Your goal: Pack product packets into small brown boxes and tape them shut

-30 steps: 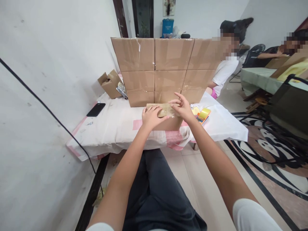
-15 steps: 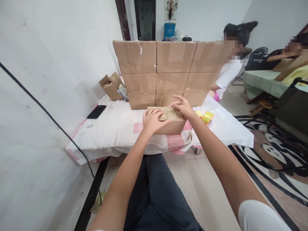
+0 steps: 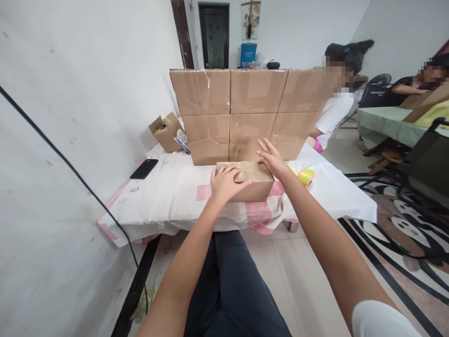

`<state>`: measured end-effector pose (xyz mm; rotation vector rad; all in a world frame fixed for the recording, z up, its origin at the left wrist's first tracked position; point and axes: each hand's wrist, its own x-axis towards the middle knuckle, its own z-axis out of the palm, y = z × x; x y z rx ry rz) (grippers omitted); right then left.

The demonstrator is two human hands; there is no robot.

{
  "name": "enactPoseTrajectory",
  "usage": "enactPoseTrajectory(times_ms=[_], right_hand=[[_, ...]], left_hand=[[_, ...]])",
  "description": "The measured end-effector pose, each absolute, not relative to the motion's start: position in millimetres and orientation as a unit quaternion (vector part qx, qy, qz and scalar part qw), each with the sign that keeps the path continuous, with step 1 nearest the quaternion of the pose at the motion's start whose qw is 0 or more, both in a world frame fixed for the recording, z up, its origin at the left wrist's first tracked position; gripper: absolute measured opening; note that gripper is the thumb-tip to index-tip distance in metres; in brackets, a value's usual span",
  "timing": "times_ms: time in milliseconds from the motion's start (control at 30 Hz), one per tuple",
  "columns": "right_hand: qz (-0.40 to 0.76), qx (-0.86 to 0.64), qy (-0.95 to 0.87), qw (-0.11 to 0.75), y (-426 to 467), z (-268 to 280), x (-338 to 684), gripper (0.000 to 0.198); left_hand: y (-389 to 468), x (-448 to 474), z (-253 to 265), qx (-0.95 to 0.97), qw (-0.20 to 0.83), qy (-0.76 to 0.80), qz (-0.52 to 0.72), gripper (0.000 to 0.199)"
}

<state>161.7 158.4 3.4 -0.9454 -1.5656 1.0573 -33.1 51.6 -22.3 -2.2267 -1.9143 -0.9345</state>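
A small cardboard box (image 3: 250, 191) with clear tape across its top stands near the front of the cloth-covered table. My left hand (image 3: 224, 182) lies spread over the box's top left end, its thumb stretched along the front upper edge. At the top's right end is my right hand (image 3: 271, 159), open, with its fingers apart and some raised above the tape. Just behind the box rises a stack of taped cardboard boxes (image 3: 252, 127). A yellow tape roll (image 3: 306, 176) rests right of my right wrist, partly hidden behind my forearm.
On the table's left lie a black phone (image 3: 144, 169) and an opened carton (image 3: 166, 133) beside the wall. A person in a white sleeve (image 3: 335, 112) sits behind the stack's right side. Another person (image 3: 407, 86) is at a green-covered table (image 3: 377, 122). A black cable (image 3: 70, 133) crosses the left.
My right hand has opened its fingers and lifted slightly from the tape on the box. My left hand stays on the box. The view has tilted up slightly.
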Motion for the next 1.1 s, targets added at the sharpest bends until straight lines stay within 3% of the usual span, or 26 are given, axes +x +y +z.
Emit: enactPoseTrajectory(times_ms=[100, 200, 267, 367, 467, 800, 1100], right_hand=[[0.403, -0.397, -0.672, 0.477, 157, 3, 162, 0.065], [0.284, -0.445, -0.717, 0.455, 152, 2, 162, 0.046], [0.23, -0.498, -0.728, 0.412, 149, 1, 164, 0.051], [0.265, -0.551, -0.731, 0.303, 147, 3, 166, 0.061], [0.293, -0.57, -0.726, 0.251, 149, 5, 164, 0.048], [0.272, -0.58, -0.711, 0.29, 160, -5, 158, 0.045], [0.278, -0.575, -0.701, 0.317, 161, -12, 161, 0.044]], left_hand=[[50, -33, -21, -0.724, 0.029, -0.622, -0.297, 0.049], [50, -33, -21, -0.722, 0.031, -0.627, -0.291, 0.049], [50, -33, -22, -0.721, 0.033, -0.627, -0.293, 0.05], [51, -33, -24, -0.722, 0.038, -0.624, -0.296, 0.051], [53, -34, -25, -0.727, 0.042, -0.615, -0.303, 0.053], [51, -34, -20, -0.744, 0.046, -0.613, -0.263, 0.051], [48, 3, -37, -0.851, 0.089, -0.452, -0.253, 0.04]])
